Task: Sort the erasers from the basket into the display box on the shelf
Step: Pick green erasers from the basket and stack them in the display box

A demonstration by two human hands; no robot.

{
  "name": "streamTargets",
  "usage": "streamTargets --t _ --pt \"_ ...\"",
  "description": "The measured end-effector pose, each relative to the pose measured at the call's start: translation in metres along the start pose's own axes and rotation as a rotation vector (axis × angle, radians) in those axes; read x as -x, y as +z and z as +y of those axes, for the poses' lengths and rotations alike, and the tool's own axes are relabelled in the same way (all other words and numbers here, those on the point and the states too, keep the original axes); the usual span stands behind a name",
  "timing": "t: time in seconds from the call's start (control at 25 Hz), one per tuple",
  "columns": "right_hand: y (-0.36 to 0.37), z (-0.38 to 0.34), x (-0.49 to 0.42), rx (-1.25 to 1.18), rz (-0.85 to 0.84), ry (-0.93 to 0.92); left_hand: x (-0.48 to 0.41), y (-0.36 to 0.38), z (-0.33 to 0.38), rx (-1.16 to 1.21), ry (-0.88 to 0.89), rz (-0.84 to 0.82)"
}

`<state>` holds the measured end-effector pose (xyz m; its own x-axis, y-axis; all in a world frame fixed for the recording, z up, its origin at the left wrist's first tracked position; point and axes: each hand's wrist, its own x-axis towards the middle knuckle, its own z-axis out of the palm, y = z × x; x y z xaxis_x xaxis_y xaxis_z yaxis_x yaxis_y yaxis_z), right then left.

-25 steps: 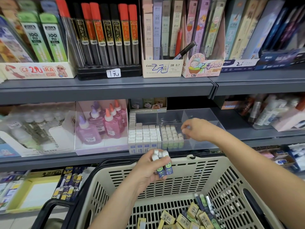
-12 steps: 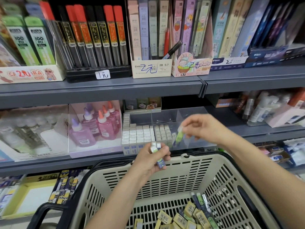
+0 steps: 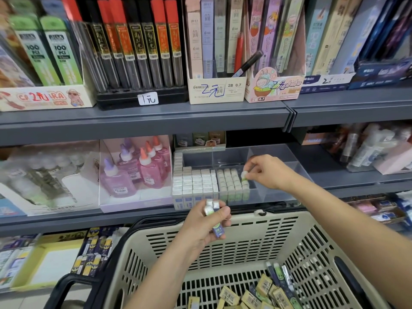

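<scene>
A clear display box [image 3: 287,172] stands on the middle shelf, with rows of upright erasers [image 3: 207,181] filling its left compartments. My right hand [image 3: 265,172] pinches one green-sleeved eraser [image 3: 244,175] at the right end of those rows, inside the box. My left hand [image 3: 205,226] grips a couple of erasers [image 3: 214,217] above the near rim of the beige basket [image 3: 245,237]. Several more erasers [image 3: 263,291] lie loose on the basket floor.
Pink glue bottles [image 3: 138,170] stand in a box left of the display box. Pencil-lead boxes [image 3: 214,52] line the upper shelf. The basket's black handle [image 3: 64,288] hangs at lower left. Packaged goods [image 3: 367,150] fill the shelf at right.
My right hand took a green-sleeved eraser from my left hand and carried it up and right to the rows in the box. My left hand holds fewer erasers than a second ago.
</scene>
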<state>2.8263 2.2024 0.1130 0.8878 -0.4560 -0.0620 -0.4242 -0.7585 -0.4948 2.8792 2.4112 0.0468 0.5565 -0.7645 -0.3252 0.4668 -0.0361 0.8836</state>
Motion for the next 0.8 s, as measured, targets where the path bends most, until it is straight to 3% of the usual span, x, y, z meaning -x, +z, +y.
streamTargets --t 0.24,0.44,0.8 --pt "0.009 -0.006 -0.005 0.256 -0.101 0.015 -0.001 -0.001 0.000 -0.015 -0.007 -0.008" --pt "-0.002 -0.011 -0.008 0.187 -0.153 0.052 0.000 -0.002 0.000 -0.016 -0.002 -0.007" --pt "-0.003 -0.028 -0.023 0.064 -0.464 0.340 0.001 -0.003 0.000 -0.011 -0.004 -0.006"
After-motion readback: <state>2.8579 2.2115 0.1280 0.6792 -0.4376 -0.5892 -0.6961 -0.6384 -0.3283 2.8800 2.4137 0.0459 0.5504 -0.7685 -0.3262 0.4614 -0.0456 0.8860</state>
